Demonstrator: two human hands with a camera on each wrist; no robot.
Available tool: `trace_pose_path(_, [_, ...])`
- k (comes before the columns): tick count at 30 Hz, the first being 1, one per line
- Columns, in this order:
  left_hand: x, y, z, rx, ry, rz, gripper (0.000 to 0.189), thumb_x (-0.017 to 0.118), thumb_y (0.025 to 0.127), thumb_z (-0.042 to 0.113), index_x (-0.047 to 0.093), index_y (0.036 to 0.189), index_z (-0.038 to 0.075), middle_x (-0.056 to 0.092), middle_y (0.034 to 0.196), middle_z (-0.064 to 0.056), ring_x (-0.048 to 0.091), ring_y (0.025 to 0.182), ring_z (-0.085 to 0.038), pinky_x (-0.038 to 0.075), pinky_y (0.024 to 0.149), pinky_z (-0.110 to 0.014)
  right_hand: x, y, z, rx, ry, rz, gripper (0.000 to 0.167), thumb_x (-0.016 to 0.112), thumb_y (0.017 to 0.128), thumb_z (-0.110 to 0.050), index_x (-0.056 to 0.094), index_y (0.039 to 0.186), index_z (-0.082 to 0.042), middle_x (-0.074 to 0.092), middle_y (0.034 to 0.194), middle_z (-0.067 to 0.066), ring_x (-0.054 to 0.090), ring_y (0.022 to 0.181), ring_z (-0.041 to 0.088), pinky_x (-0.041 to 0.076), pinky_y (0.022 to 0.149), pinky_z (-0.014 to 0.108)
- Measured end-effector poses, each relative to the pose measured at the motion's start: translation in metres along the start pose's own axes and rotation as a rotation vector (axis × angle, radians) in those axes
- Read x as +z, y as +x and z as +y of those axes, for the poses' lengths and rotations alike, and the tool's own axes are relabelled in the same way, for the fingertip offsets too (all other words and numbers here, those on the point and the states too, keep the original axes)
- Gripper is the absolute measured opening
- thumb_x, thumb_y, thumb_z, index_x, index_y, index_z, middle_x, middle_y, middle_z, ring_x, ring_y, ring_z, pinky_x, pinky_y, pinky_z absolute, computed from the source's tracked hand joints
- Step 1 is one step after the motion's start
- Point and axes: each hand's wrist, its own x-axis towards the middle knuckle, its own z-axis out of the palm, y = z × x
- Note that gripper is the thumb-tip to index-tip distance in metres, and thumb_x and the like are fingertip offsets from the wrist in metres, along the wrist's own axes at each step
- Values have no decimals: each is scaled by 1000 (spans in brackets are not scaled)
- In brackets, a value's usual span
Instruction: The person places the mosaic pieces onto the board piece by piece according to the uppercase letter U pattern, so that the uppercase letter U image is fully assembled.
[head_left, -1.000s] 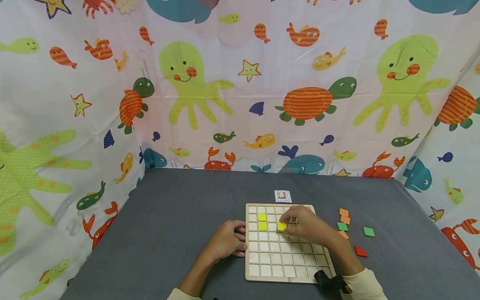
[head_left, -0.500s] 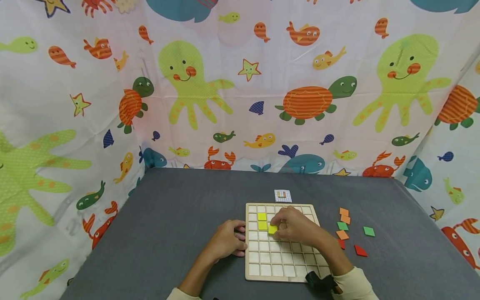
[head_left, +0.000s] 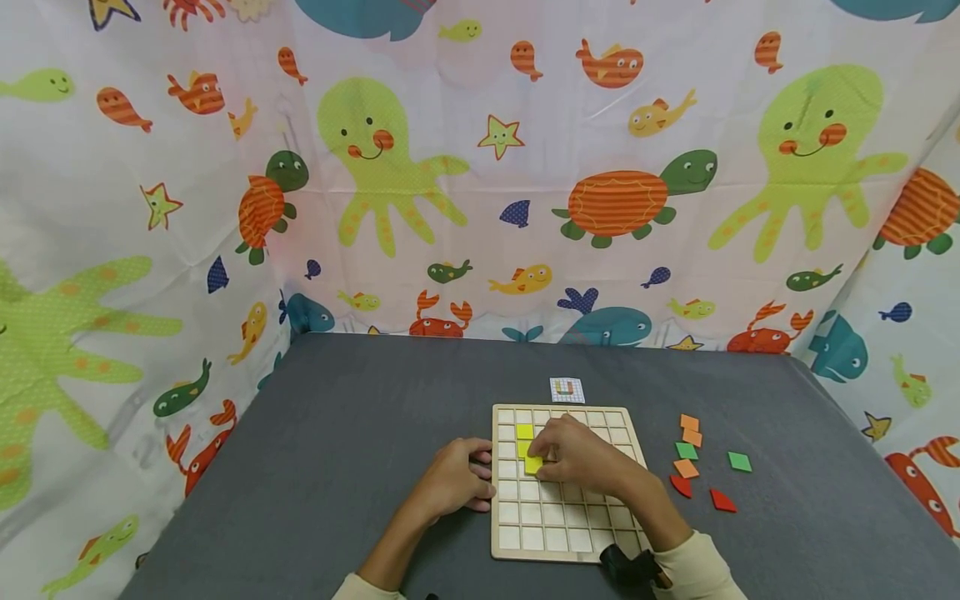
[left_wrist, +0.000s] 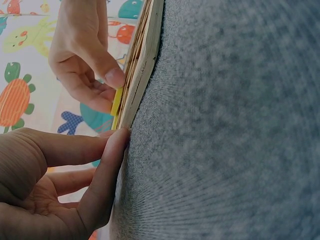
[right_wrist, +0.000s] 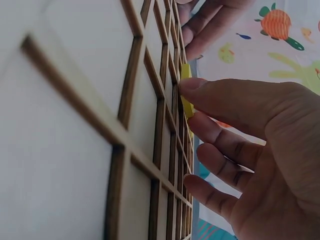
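A wooden grid board (head_left: 531, 539) lies on the dark grey cloth. In its upper left part, a yellow square tile (head_left: 524, 431) sits in a cell, with a second yellow tile below it, partly covered by fingers. My right hand (head_left: 581, 457) pinches another yellow square tile (head_left: 532, 466) between thumb and fingers, just under those two. The right wrist view shows that tile (right_wrist: 187, 102) tilted close over the grid, the other fingers loosely bent. My left hand (head_left: 452, 477) holds the board's left edge; in the left wrist view its thumb and finger meet at the rim.
Right of the board lie several orange squares (head_left: 689, 422), green diamonds (head_left: 739, 462) and red rounded pieces (head_left: 723, 500). A small printed card (head_left: 567, 390) with a U-shaped pattern lies behind the board. A sea-animal curtain (head_left: 480, 292) hangs beyond the cloth.
My right hand has carried the yellow tile leftward and slightly toward me across the grid, to below the two placed tiles. The left hand stays at the board's edge.
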Motion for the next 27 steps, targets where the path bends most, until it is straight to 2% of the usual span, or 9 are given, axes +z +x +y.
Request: trace_pose_path(27, [0,0,0,4,2,0,65,76,80,-19,57,142,-11,61,120,-19,69,96,-25,68,61,-37,1,-2,-4,9,11,2,18,85,89,-16,81,107,-13,75,107,-3,62,101,19,55,90,41])
